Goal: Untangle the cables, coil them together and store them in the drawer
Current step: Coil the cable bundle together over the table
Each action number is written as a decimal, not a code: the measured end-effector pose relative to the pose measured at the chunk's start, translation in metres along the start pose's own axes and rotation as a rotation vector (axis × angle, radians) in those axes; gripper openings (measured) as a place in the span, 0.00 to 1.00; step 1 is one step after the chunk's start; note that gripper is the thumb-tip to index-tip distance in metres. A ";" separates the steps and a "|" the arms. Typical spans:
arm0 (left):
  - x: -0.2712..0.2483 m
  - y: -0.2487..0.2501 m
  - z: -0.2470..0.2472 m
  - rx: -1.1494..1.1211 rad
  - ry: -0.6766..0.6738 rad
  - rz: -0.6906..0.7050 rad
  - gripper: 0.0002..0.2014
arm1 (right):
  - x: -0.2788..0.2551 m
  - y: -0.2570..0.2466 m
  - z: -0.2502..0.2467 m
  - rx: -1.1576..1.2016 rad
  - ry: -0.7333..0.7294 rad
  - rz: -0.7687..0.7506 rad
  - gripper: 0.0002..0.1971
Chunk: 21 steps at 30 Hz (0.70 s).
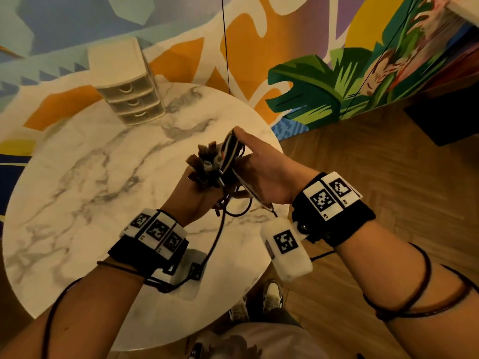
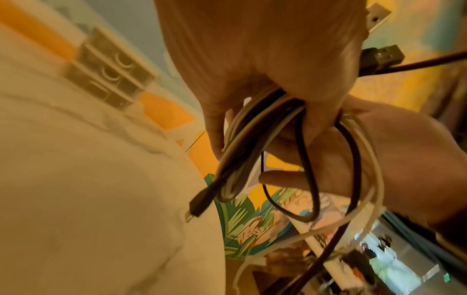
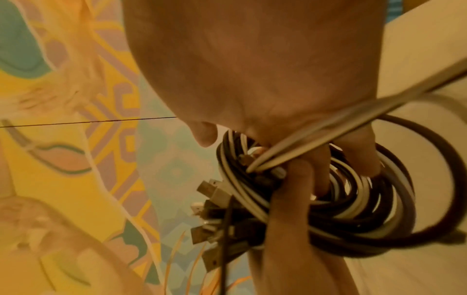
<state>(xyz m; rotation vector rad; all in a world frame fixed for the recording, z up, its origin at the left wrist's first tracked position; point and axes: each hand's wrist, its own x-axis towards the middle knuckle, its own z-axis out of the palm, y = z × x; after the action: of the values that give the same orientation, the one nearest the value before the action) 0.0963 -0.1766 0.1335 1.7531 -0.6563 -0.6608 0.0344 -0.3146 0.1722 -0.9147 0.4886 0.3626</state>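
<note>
Both hands hold one bundle of black and white cables (image 1: 226,161) in the air over the round marble table (image 1: 85,177). My left hand (image 1: 198,186) grips the bundle from below, and several USB plugs (image 1: 204,155) stick out above its fingers. My right hand (image 1: 250,158) clasps the coiled loops from the right, thumb on top. In the right wrist view its fingers (image 3: 359,159) pass through the coil (image 3: 353,209), and a pale cable (image 3: 353,117) runs taut across it. Loose loops (image 2: 308,179) hang below the left hand (image 2: 265,69).
A small beige three-drawer unit (image 1: 127,84) stands at the table's far edge, drawers closed. A painted wall rises behind the table. Wooden floor (image 1: 388,177) lies to the right, with shoes (image 1: 272,294) below the table's near edge. A thin black wire (image 1: 225,42) hangs down the wall.
</note>
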 end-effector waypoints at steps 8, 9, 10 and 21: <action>0.000 0.003 -0.018 -0.452 0.178 -0.093 0.14 | 0.002 -0.004 0.004 -0.425 0.169 -0.215 0.18; 0.000 0.002 -0.020 -0.510 0.175 -0.109 0.16 | 0.003 -0.003 -0.001 -0.552 0.289 -0.317 0.16; -0.001 0.002 -0.022 -0.547 0.178 -0.132 0.18 | 0.005 -0.001 -0.006 -0.675 0.421 -0.423 0.14; -0.007 0.020 -0.015 -0.757 0.178 -0.220 0.24 | 0.034 0.032 -0.017 -0.528 0.226 -0.349 0.13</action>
<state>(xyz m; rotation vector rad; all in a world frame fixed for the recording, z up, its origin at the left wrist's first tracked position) 0.1001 -0.1667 0.1569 1.1548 -0.0551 -0.7659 0.0430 -0.3077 0.1234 -1.5399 0.4343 0.0645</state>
